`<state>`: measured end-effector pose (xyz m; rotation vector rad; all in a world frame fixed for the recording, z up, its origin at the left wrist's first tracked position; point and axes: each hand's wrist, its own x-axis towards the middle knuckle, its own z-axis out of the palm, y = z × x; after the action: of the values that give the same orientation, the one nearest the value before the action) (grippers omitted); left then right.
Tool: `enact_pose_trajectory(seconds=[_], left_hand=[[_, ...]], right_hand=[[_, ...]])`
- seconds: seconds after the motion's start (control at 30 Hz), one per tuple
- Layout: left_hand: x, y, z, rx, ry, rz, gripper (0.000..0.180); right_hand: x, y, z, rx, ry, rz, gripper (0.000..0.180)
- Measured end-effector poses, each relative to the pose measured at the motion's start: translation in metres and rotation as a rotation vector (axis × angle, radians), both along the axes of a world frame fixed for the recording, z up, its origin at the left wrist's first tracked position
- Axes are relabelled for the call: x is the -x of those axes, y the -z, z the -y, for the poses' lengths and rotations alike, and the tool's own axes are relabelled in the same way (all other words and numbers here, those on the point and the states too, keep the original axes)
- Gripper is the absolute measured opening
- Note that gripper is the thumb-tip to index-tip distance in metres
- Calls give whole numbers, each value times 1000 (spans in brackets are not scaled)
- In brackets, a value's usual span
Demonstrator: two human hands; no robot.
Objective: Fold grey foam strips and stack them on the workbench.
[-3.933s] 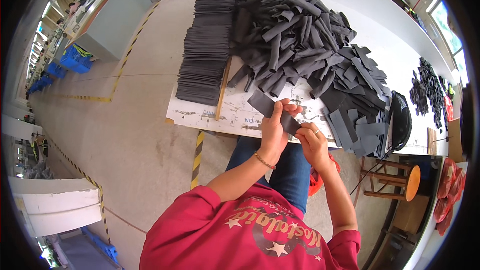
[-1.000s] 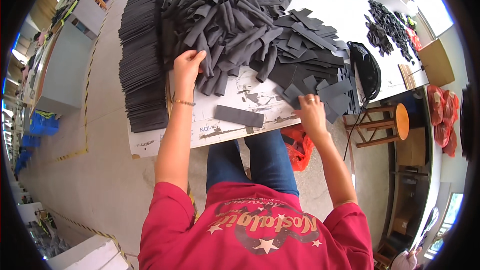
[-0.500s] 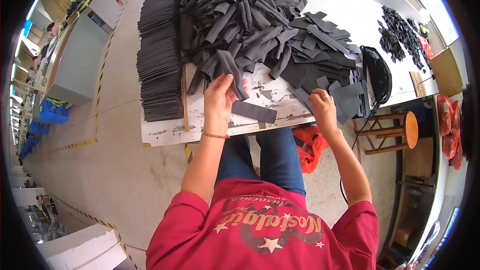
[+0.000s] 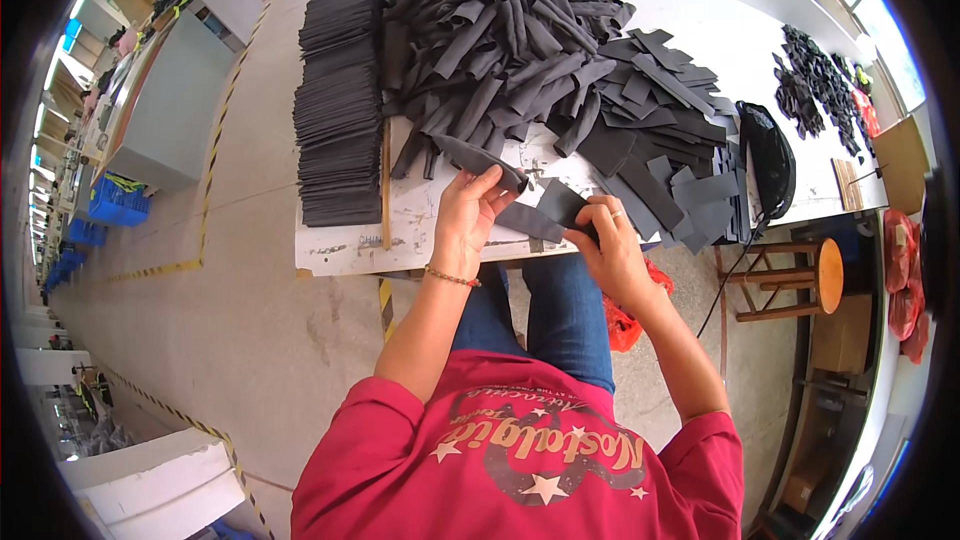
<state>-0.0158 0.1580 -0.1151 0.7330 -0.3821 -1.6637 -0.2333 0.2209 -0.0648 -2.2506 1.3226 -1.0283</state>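
Observation:
Pinched in my left hand (image 4: 468, 208), near the table's front edge, is a dark grey fabric tube (image 4: 475, 154), its end pointing right. My right hand (image 4: 612, 252) grips a flat dark rectangular piece (image 4: 562, 203) between thumb and fingers, tilted up close to the tube. Below both lies a flat grey strip (image 4: 530, 223) on the worn white table (image 4: 345, 252). Beyond my left hand rises a heap of similar fabric tubes (image 4: 510, 40). Right of it spreads a pile of flat dark pieces (image 4: 650, 175).
A long stack of dark folded pieces (image 4: 340, 90) lines the table's left side, beside a wooden strip (image 4: 386, 185). At the right are a black bag-like object (image 4: 768, 160) with a cord, a wooden stool (image 4: 828, 275) and red bags (image 4: 903, 275). A red plastic bag (image 4: 622, 325) hangs below the table.
My right hand has moved left from the pile's edge and now grips a flat piece. The tube in my left hand has tipped from upright to nearly level. The view has shifted slightly.

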Motion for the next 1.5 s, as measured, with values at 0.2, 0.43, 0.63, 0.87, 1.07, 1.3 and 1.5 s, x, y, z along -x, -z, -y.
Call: enact_pose_trajectory(seconds=[0.2,0.43,0.63,0.87,1.07,1.3,1.5], left_hand=[[-2,-8,-1,25,73,-47,20],[5,-14,-2,58,202,10,23],[6,-14,-7,39,185,-79,21],[6,-18,-7,33,187,-107,20],[8,-23,-13,49,249,-100,23],[13,-35,-17,46,214,-84,33],[27,-45,-27,179,75,68,54]], right_hand=[[1,-10,2,-74,-22,82,45],[-2,-20,14,38,-15,4,29],[0,-27,29,165,105,-17,24],[-3,-33,22,241,28,-107,28],[1,-37,25,422,31,-292,34],[-3,-35,24,579,34,-400,40],[-20,-24,20,489,16,-326,49]])
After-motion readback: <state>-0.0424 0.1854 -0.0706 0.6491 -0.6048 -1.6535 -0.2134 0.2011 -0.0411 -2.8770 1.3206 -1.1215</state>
